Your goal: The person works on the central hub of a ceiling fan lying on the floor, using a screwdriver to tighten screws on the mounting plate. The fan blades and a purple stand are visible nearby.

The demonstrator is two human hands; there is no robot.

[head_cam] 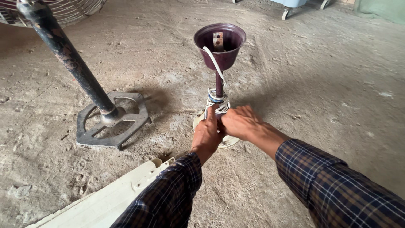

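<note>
on a dusty concrete floor [320, 84], near the middle of the view, a ceiling fan assembly stands upright: a dark maroon downrod [219, 82] rises from a pale round motor housing [228, 141] and ends in a maroon cup-shaped canopy [220, 44] that opens upward, with a small metal bracket inside. a white wire [215, 63] runs out of the canopy, down along the rod, and is coiled in several loops around the rod's base. the left hand [206, 135] grips the base of the rod just under the coil, fingers curled around it and the thumb pointing up against the wire loops. the right hand [240, 122] lies touching the left, over the top of the housing, fingers bent and pressed together; whether they pinch anything cannot be told. both forearms wear dark plaid sleeves. off to the left stands a rusty black pole [67, 55] on an octagonal metal base [113, 120], and a cream-coloured fan blade [105, 198] lies at the lower left.
</note>
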